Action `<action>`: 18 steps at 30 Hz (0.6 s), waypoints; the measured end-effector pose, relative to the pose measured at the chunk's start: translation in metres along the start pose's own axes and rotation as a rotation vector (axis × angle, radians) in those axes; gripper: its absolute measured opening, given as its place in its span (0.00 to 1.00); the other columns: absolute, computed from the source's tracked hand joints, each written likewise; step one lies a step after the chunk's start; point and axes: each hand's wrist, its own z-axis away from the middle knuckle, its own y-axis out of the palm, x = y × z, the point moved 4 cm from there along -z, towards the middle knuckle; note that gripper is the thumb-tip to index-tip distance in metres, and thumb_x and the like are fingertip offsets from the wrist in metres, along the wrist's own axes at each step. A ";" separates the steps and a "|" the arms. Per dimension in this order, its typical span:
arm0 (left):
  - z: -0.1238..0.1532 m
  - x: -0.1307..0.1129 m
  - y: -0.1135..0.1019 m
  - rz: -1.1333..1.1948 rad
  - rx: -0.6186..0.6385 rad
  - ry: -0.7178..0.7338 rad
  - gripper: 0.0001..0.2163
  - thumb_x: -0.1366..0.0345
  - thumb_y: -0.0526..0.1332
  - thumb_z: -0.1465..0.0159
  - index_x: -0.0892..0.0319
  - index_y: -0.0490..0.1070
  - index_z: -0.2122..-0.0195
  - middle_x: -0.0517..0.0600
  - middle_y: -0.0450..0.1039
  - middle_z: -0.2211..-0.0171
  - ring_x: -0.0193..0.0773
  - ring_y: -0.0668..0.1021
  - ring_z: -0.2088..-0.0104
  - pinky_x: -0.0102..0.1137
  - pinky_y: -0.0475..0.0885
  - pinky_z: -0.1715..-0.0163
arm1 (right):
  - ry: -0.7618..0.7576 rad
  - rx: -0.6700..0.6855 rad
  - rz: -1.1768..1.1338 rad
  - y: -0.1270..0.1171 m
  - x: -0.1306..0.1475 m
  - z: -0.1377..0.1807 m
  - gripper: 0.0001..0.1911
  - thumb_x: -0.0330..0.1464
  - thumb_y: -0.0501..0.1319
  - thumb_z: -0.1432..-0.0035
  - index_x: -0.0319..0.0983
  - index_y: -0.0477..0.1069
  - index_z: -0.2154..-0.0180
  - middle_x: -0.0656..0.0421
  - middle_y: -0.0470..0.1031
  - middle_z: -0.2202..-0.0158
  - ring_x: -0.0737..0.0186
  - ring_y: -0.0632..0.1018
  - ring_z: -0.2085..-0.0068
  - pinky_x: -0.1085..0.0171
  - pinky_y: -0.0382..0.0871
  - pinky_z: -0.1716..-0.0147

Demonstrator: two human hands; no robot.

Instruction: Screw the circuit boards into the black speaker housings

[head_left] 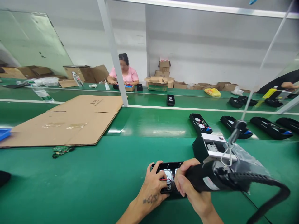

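left hand (151,189) clamps a black speaker housing (171,167) at lower centre; right hand (191,183), just beside it, grips a corded electric screwdriver (211,180) above the green table (98,189)

Blk housing (168,165), blk electric screwdriver (198,178), grn belt (93,189)

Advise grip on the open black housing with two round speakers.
Take the black housing by its long left wall, coming from the left over the green belt. The speakers fill its open face and its near end sits close to the black-and-white unit, so keep off both.
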 end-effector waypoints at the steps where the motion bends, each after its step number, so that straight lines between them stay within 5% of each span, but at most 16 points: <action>1: 0.000 -0.001 0.000 0.002 0.006 -0.002 0.12 0.61 0.80 0.41 0.42 0.85 0.57 0.47 0.83 0.52 0.62 0.64 0.26 0.66 0.55 0.30 | -0.003 0.005 0.010 0.001 -0.003 -0.001 0.14 0.43 0.70 0.31 0.47 0.68 0.57 0.71 0.64 0.76 0.68 0.65 0.77 0.65 0.59 0.76; 18: 0.000 0.003 0.004 0.025 0.042 0.008 0.13 0.57 0.77 0.36 0.37 0.84 0.51 0.47 0.82 0.45 0.65 0.61 0.26 0.67 0.53 0.31 | 0.024 0.116 0.070 0.000 -0.048 -0.005 0.11 0.40 0.68 0.29 0.47 0.67 0.58 0.72 0.63 0.78 0.70 0.61 0.80 0.66 0.59 0.78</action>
